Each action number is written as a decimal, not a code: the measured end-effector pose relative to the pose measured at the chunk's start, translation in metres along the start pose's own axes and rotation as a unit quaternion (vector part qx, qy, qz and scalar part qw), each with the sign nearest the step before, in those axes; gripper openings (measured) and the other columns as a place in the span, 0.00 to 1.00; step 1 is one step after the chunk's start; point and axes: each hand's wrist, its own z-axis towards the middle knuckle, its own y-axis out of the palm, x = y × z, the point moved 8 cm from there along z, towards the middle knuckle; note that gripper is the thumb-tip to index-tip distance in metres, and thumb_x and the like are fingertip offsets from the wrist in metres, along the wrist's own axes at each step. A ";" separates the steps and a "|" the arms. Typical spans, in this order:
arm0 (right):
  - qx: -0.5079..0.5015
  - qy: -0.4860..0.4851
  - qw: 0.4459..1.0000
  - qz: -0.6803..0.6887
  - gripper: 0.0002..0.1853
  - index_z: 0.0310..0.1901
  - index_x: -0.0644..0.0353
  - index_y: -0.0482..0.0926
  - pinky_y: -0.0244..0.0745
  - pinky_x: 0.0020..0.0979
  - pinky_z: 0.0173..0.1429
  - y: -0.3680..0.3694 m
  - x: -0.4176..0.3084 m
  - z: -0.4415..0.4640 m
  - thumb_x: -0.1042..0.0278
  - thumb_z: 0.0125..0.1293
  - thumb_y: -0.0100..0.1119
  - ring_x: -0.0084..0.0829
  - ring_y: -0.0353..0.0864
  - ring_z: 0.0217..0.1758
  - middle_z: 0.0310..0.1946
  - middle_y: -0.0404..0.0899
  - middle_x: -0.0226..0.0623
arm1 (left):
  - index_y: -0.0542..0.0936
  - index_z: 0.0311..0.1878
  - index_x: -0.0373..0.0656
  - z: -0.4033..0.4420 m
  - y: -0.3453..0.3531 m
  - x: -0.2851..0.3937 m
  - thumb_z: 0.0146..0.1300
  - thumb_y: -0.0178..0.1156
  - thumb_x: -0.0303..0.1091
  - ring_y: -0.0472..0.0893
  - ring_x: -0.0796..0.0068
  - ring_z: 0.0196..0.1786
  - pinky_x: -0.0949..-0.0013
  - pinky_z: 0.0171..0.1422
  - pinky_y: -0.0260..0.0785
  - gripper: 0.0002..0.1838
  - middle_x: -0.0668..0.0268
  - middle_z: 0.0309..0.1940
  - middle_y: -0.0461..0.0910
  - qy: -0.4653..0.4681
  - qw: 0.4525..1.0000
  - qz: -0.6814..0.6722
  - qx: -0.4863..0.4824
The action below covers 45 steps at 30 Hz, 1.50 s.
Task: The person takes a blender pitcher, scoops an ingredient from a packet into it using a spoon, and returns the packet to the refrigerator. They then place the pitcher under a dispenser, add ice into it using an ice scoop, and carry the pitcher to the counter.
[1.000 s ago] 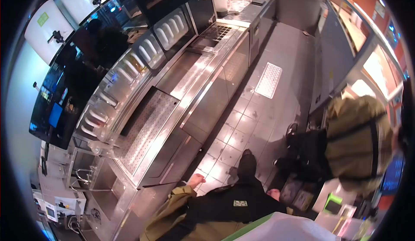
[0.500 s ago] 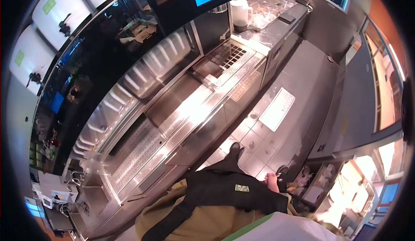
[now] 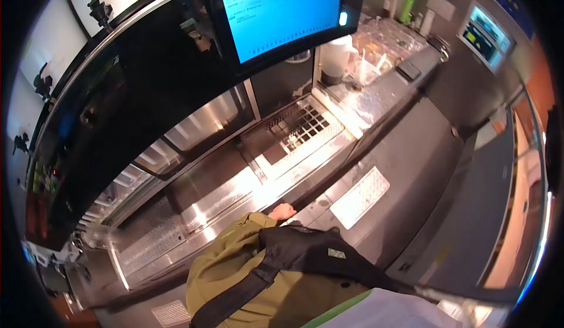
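Note:
My left hand (image 3: 283, 211) reaches out of an olive sleeve (image 3: 232, 243), beside the front edge of the steel counter (image 3: 226, 210). Its fingers look curled in, and no object shows in them. I cannot tell whether the hand touches the edge. My right hand is out of view. A black apron (image 3: 305, 248) covers my front. Ahead of the hand, a grid rack (image 3: 311, 125) is set into the counter. A white jug (image 3: 336, 57) with a dark base stands at its far end.
A lit screen (image 3: 282, 16) hangs over the counter. Clear plastic bins (image 3: 202, 122) line its back. A dark flat device (image 3: 408, 71) lies on the far worktop. On the floor is a pale perforated panel (image 3: 360, 197); a grey low wall (image 3: 464, 222) runs along the right.
The view has moved forward and turned, bringing the screen and counter closer. My left hand has come into view by the counter; my right hand has left the view.

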 end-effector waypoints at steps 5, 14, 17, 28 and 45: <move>-0.106 -0.032 0.984 -0.141 0.16 0.28 0.60 0.74 0.67 0.34 0.29 -0.067 -0.087 0.108 0.55 0.60 0.45 0.31 0.72 0.27 0.25 0.75 0.35 | 0.76 0.27 0.44 0.061 -0.019 0.080 0.50 0.48 0.38 0.78 0.59 0.30 0.59 0.35 0.69 0.10 0.59 0.22 0.78 -0.005 0.979 -0.124 0.162; -0.217 -0.082 0.894 -0.383 0.18 0.32 0.62 0.75 0.67 0.32 0.29 -0.111 -0.267 0.249 0.53 0.60 0.46 0.29 0.73 0.28 0.28 0.76 0.38 | 0.76 0.21 0.38 -0.025 0.094 0.002 0.52 0.51 0.41 0.77 0.59 0.27 0.59 0.34 0.67 0.15 0.56 0.20 0.76 -0.068 0.897 -0.385 0.204; -0.273 -0.100 0.847 -0.445 0.17 0.34 0.63 0.75 0.67 0.30 0.28 -0.050 -0.334 0.231 0.54 0.60 0.46 0.30 0.73 0.26 0.26 0.76 0.38 | 0.76 0.25 0.35 -0.103 0.105 -0.077 0.59 0.42 0.41 0.76 0.49 0.29 0.56 0.33 0.67 0.19 0.49 0.22 0.75 -0.241 0.810 -0.352 0.403; -0.654 -0.313 0.504 -0.469 0.10 0.28 0.60 0.71 0.63 0.23 0.27 0.434 -0.236 -0.169 0.63 0.62 0.46 0.21 0.69 0.22 0.20 0.71 0.30 | 0.72 0.29 0.38 -0.414 0.314 -0.169 0.54 0.48 0.37 0.74 0.60 0.26 0.64 0.31 0.66 0.11 0.54 0.22 0.73 -0.461 0.707 -0.282 0.456; -0.757 -0.457 0.410 -0.225 0.13 0.25 0.60 0.72 0.63 0.22 0.35 0.920 -0.318 -0.714 0.63 0.63 0.43 0.19 0.67 0.27 0.24 0.72 0.28 | 0.74 0.27 0.35 -0.589 0.409 -0.303 0.56 0.44 0.42 0.76 0.50 0.33 0.57 0.38 0.67 0.18 0.49 0.25 0.75 -0.553 0.416 -0.555 0.460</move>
